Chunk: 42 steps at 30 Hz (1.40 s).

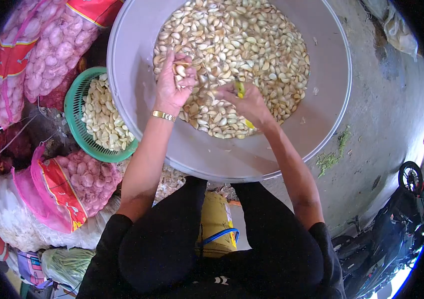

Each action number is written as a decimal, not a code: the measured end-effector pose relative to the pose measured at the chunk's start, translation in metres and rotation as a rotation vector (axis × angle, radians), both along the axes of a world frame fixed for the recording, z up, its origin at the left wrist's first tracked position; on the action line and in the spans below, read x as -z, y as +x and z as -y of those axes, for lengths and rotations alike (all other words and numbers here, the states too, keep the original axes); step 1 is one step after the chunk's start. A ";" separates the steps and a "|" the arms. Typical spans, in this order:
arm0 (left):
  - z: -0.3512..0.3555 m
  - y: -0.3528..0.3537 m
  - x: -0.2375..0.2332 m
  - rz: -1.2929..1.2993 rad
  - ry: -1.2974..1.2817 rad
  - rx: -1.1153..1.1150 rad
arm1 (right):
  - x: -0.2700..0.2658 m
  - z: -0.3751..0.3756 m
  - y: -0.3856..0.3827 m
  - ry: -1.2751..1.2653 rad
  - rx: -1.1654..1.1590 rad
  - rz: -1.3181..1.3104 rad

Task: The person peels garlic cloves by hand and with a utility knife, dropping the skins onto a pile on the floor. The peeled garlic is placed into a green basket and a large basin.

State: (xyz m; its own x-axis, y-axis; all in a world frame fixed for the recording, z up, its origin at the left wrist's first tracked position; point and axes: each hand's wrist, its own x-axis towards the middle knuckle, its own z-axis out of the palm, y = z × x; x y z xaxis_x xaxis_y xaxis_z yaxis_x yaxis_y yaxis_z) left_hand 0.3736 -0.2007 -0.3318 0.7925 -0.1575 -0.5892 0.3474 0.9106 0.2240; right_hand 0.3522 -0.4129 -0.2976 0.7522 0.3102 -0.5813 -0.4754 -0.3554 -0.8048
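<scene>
A wide grey tub [232,159] stands in front of me, its bottom filled with unpeeled garlic cloves [256,50] that look wet. Over its left part my left hand [174,87] is palm up, fingers curled around a few garlic cloves [180,71]. My right hand [247,104] is closed on a small yellow-handled knife [241,89]; yellow shows at both sides of the fist, and the blade is mostly hidden. Its thumb and fingertips point toward the left hand, a short gap away. Left of the tub, a green basket [75,119] holds peeled garlic cloves [103,117].
Mesh sacks of garlic bulbs [57,45] are piled at the left, with an opened pink sack [89,182] below the basket. A yellow container [215,219] with a blue handle sits between my legs. At the right, a motorcycle [386,234] is parked on the concrete floor [366,134].
</scene>
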 end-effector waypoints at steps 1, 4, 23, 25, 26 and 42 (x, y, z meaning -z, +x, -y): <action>0.003 0.000 0.000 0.001 0.002 -0.001 | -0.010 0.002 0.003 0.031 0.046 -0.034; 0.010 -0.001 -0.002 -0.130 0.066 0.081 | -0.019 0.000 0.007 0.111 0.151 -0.059; -0.029 0.007 -0.016 0.077 0.199 -0.089 | 0.028 0.006 0.005 -0.520 -0.477 0.395; -0.028 0.006 -0.017 0.125 0.172 -0.105 | 0.028 -0.013 0.004 -0.447 -0.417 0.432; -0.029 0.007 -0.017 0.126 0.174 -0.105 | 0.028 -0.026 0.005 -0.374 -0.355 0.470; -0.054 -0.003 -0.034 0.052 0.338 -0.056 | 0.074 -0.089 -0.005 -0.224 -0.337 0.571</action>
